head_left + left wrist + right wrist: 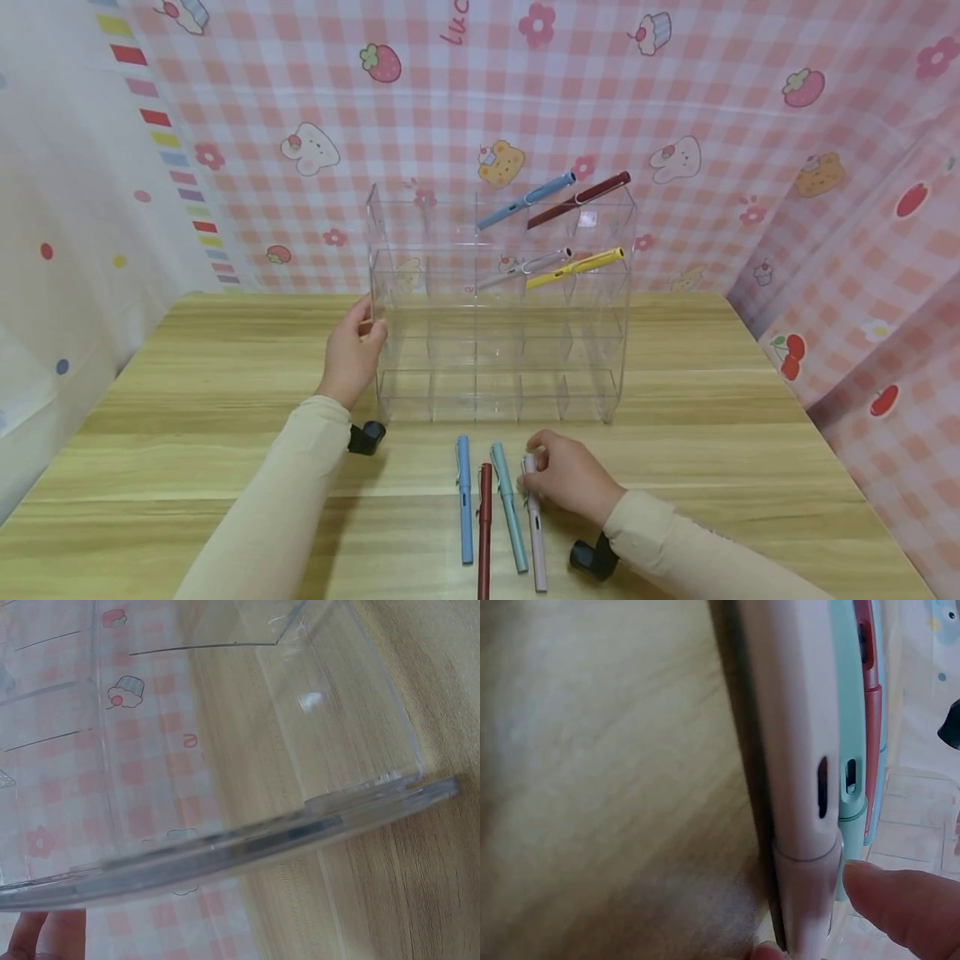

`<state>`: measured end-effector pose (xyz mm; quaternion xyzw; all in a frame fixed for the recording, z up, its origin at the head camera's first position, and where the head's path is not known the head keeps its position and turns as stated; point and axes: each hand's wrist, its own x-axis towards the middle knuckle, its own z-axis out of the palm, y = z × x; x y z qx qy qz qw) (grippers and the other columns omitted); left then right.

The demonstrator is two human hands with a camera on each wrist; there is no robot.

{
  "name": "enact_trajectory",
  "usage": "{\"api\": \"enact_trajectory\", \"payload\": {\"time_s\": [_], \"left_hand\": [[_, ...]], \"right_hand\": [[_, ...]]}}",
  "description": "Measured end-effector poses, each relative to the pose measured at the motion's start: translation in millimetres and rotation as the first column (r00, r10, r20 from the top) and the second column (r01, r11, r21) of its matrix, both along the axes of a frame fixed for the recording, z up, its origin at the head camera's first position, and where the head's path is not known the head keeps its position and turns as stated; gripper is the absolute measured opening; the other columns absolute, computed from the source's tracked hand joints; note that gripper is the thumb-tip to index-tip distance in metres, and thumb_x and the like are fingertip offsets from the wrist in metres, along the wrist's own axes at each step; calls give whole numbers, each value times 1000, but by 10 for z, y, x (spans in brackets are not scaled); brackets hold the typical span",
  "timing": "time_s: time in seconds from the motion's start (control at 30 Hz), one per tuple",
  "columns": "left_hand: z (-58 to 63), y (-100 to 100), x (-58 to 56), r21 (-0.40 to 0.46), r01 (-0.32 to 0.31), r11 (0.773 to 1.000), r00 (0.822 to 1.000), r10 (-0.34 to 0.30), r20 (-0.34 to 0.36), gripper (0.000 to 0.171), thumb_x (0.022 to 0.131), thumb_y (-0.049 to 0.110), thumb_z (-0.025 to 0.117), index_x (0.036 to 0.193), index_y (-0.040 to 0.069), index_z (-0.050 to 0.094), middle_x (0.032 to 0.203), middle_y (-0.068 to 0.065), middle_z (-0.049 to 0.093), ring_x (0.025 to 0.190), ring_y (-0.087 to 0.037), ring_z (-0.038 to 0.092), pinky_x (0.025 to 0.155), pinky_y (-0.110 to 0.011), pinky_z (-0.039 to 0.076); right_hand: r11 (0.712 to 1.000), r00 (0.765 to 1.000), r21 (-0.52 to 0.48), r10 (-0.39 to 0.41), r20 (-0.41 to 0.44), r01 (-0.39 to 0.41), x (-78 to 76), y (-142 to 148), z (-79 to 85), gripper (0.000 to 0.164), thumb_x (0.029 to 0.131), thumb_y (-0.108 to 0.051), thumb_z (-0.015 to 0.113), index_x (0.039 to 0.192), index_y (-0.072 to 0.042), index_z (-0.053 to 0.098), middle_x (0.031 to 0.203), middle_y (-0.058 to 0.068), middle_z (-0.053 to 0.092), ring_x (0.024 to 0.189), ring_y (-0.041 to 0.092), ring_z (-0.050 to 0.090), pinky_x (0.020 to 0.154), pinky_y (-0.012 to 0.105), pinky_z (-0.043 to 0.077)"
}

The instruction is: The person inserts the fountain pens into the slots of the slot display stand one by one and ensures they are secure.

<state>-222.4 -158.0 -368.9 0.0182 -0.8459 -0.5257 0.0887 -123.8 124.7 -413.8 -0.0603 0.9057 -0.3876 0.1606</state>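
A clear acrylic pen rack [498, 396] stands upright on the table. My left hand [352, 354] is at its left side panel; in the left wrist view, fingers [64, 934] touch that panel's outer face. On the table in front, my right hand [573, 475] pinches a pale lilac pen [537, 533] near its clip end; the right wrist view has the thumb [892, 896] on one side and a fingertip on the other. Beside it lie a mint green pen [510, 508], a dark red pen [484, 517] and a blue pen [464, 500].
In the rack's top tier lean another blue pen [525, 202] and another dark red pen [577, 201]. The tier below holds a pale grey-lilac pen [528, 267] and a yellow pen [577, 268]. A checked cloth [465, 108] hangs behind the wooden table [225, 400].
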Motion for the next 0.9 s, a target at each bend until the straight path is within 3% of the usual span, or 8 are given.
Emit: {"api": "enact_trajectory", "payload": {"time_s": [0.23, 0.53, 0.7, 0.9], "left_hand": [[-1, 1, 2, 5, 2, 1000, 1000, -2, -6, 48, 99, 14, 45, 147, 10, 41, 135, -18, 52, 121, -32, 51, 93, -48, 48], [9, 5, 16, 9, 8, 1000, 1000, -8, -5, 48, 100, 13, 45, 147, 11, 41, 136, -18, 51, 121, -32, 50, 94, -48, 48], [8, 7, 16, 12, 13, 1000, 1000, -12, -7, 47, 100, 14, 45, 147, 11, 41, 136, -17, 52, 121, -32, 50, 94, -48, 48], [4, 4, 14, 18, 11, 1000, 1000, -11, -5, 48, 100, 14, 45, 147, 11, 41, 136, -16, 52, 120, -31, 50, 93, -47, 48]], "right_hand": [[996, 998, 63, 61, -20, -59, -46, -20, -21, 30, 77, -7, 77, 102, 3, 62, 70, 1, 60, 56, 13, 55, 53, 27, 46], [991, 997, 112, 70, -24, -67, -90, -41, -22, 19, 77, -6, 76, 89, -4, 62, 65, 1, 57, 54, 12, 52, 51, 27, 43], [994, 997, 81, 69, -26, -67, -121, -20, -26, 17, 75, -3, 74, 83, -6, 59, 63, 1, 55, 53, 12, 51, 50, 26, 43], [999, 999, -26, 46, 11, -46, -157, 35, 4, 15, 75, -1, 71, 82, -5, 59, 63, 2, 54, 54, 11, 49, 49, 24, 43]]}}
